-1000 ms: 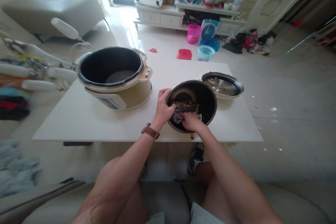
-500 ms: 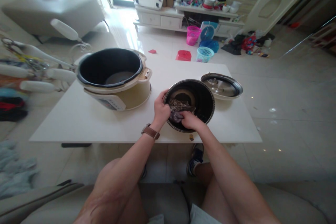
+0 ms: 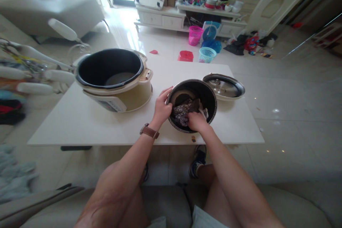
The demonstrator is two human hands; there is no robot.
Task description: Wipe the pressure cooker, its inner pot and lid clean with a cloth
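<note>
A dark inner pot (image 3: 211, 94) is tipped toward me near the front of the white table. My left hand (image 3: 162, 107) grips its left rim, thumb on the inside edge and fingers around the outside. Inside the pot, my right hand (image 3: 197, 121) is closed on a crumpled patterned cloth (image 3: 184, 109), pressed to the lower inner wall; its fingertips are partly hidden in the cloth. To the left stands the pressure cooker body (image 3: 136, 96) with its top uncovered. The cooker lid (image 3: 228, 91) lies upside down just right of the pot.
The white table (image 3: 107, 130) has a small sticker near its front edge. A chandelier (image 3: 62, 30) with white arms hangs at the left, close to the cooker body. Beyond the table are a red stool (image 3: 185, 56), a light blue basket (image 3: 207, 54) and a pink basket (image 3: 195, 35).
My right hand has shifted right with the cloth, which is spread wider in the pot. My left hand's fingers have loosened and extended along the rim. The view has moved slightly.
</note>
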